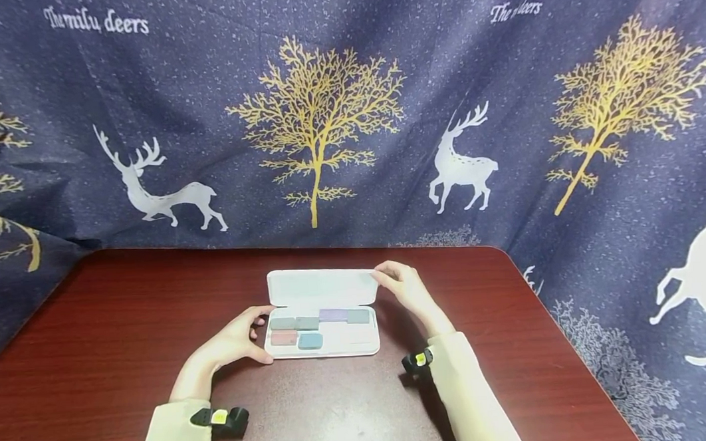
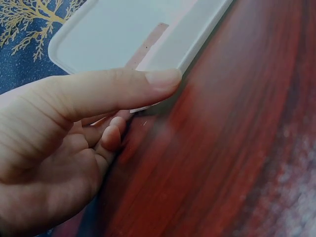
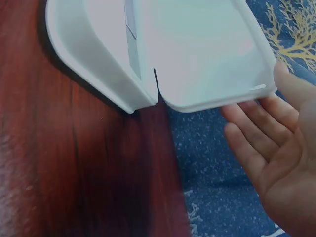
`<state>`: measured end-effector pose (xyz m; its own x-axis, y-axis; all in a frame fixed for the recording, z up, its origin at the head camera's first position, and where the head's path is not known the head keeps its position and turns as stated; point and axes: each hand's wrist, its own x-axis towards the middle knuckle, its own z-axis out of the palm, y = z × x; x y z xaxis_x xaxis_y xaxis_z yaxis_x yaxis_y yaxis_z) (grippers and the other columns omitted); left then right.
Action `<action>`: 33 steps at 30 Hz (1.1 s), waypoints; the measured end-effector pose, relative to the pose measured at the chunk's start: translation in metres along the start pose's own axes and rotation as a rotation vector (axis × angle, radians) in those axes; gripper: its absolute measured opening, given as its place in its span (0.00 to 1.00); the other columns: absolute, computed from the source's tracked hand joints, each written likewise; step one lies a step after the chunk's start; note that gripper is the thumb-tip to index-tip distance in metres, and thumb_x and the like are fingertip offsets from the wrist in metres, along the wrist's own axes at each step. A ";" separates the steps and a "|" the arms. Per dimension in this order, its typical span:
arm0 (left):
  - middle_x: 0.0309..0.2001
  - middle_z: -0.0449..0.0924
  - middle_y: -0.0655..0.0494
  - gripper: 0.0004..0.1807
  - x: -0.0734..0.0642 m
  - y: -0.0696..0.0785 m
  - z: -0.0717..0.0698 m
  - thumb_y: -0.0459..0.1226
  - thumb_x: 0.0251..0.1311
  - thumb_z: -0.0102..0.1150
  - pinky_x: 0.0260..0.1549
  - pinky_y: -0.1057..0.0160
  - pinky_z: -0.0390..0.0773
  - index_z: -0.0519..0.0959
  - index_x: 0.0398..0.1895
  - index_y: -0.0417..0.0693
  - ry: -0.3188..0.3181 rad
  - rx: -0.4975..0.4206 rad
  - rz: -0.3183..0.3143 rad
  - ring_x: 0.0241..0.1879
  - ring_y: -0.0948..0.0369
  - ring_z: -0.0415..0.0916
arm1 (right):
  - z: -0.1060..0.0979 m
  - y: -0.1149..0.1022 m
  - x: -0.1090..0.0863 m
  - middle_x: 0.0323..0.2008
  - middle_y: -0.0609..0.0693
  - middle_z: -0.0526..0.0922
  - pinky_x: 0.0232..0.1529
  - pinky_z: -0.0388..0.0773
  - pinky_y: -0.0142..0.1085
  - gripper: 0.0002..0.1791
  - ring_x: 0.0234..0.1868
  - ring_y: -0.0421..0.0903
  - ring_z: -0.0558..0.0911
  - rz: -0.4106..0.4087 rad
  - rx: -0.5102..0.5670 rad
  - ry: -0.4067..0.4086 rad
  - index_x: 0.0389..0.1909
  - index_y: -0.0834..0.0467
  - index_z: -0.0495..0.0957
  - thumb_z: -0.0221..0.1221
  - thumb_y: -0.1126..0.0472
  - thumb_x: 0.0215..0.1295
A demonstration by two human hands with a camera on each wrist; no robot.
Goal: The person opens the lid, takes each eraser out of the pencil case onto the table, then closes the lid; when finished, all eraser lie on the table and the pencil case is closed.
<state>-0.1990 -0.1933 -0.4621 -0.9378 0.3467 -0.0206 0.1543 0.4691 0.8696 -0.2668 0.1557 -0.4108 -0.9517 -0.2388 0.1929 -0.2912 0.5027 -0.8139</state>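
Dark blue cloth (image 1: 382,199) right across the back, running through twelve on a dial centred on the white case (image 1: 350,348)! Below it, the red-brown table (image 1: 125,326) spreads out to three and nine. On the cloth, one golden tree (image 1: 315,142) stands at twelve, another (image 1: 600,127) leans at two; a white deer (image 1: 160,200) at ten, a second (image 1: 464,168) between one and two.

Pale sleeves next: the left (image 1: 175,433) at eight, the right (image 1: 472,394) at four. And there's the case, dead centre, flat on the table, its lid (image 1: 323,287) raised at twelve!

Left hand (image 1: 239,340) in towards nine: a wide grip across the case's short end, thumb at the front corner, other fingers bent in towards the back. Right hand (image 1: 409,287), between two and three: a narrow pinch on the lid's corner, thumb inside, fingers behind.

Black wrist devices, too: one (image 1: 219,419) at eight, one (image 1: 417,361) near four.

Down to the blocks, on the case's own dial: purple (image 1: 332,315) at one, pink (image 1: 284,338) near nine, blue (image 1: 310,341) at eight; grey-green (image 1: 283,324) between nine and ten, its neighbour (image 1: 307,323) at ten, a grey one (image 1: 358,316) between two and three!
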 end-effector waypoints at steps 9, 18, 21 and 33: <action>0.57 0.68 0.37 0.52 0.001 -0.001 0.001 0.30 0.28 0.79 0.43 0.59 0.70 0.65 0.65 0.34 -0.002 0.002 0.017 0.47 0.53 0.67 | 0.008 0.005 0.016 0.33 0.60 0.85 0.46 0.80 0.50 0.16 0.38 0.62 0.84 0.064 0.029 0.062 0.41 0.67 0.81 0.56 0.56 0.70; 0.57 0.69 0.37 0.52 0.001 0.000 0.000 0.31 0.28 0.79 0.43 0.59 0.70 0.66 0.65 0.35 0.004 0.011 0.003 0.47 0.52 0.67 | 0.012 0.011 0.024 0.28 0.56 0.84 0.44 0.81 0.48 0.19 0.37 0.59 0.84 0.128 0.019 0.067 0.37 0.66 0.82 0.55 0.52 0.70; 0.57 0.69 0.37 0.52 0.001 -0.001 0.000 0.31 0.28 0.79 0.42 0.60 0.70 0.65 0.65 0.35 0.002 0.013 0.003 0.46 0.53 0.67 | 0.012 0.011 0.024 0.28 0.56 0.84 0.41 0.81 0.44 0.19 0.35 0.58 0.84 0.116 0.007 0.075 0.37 0.66 0.82 0.56 0.52 0.70; 0.58 0.68 0.36 0.53 -0.001 0.000 0.000 0.29 0.28 0.79 0.43 0.56 0.71 0.65 0.66 0.35 -0.002 -0.028 -0.004 0.47 0.51 0.67 | 0.004 -0.001 0.017 0.33 0.55 0.86 0.41 0.76 0.38 0.13 0.36 0.50 0.82 0.053 -0.123 0.150 0.37 0.60 0.82 0.61 0.52 0.64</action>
<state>-0.1979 -0.1938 -0.4618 -0.9377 0.3466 -0.0250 0.1420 0.4478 0.8828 -0.2821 0.1479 -0.4091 -0.9671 -0.0874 0.2390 -0.2415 0.6111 -0.7538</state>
